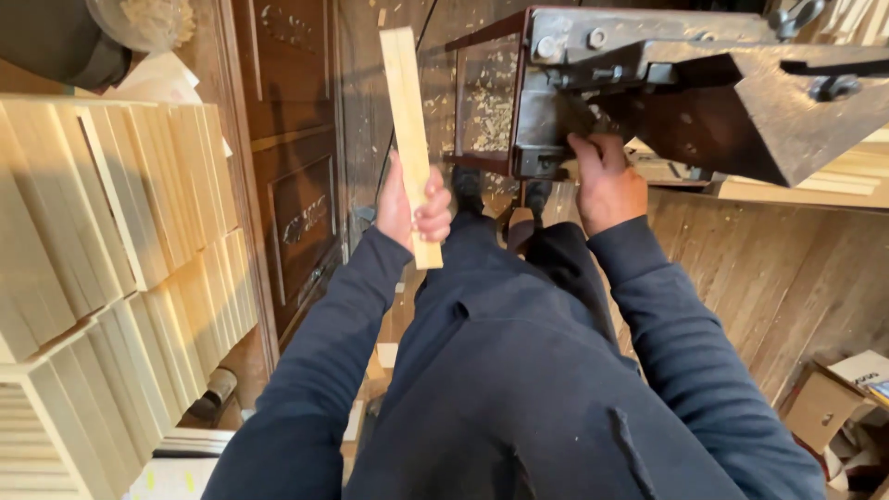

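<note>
A view straight down a person's dark-clothed body in a woodworking shop, with a plank floor (796,278) scattered with shavings. At upper right stands a heavy, dark metal machine (704,93), its flat surface tilting toward the right edge of the view. Along the left side, many pale cut wooden slats (120,222) are stacked on edge in rows. Beside them runs a dark carved wooden panel (296,185). The left hand (412,208) holds one pale wooden slat (407,130) upright, its fingers wrapped closed around the lower part, so most of the slat stands above the grip, just left of the machine's near corner. The right hand (607,181) rests against the machine's near edge, its fingers curled under the metal; whether they grip a part there cannot be told. To handle this well, the slat looks best gripped lower and kept square, with both hands clear of any moving parts.
</note>
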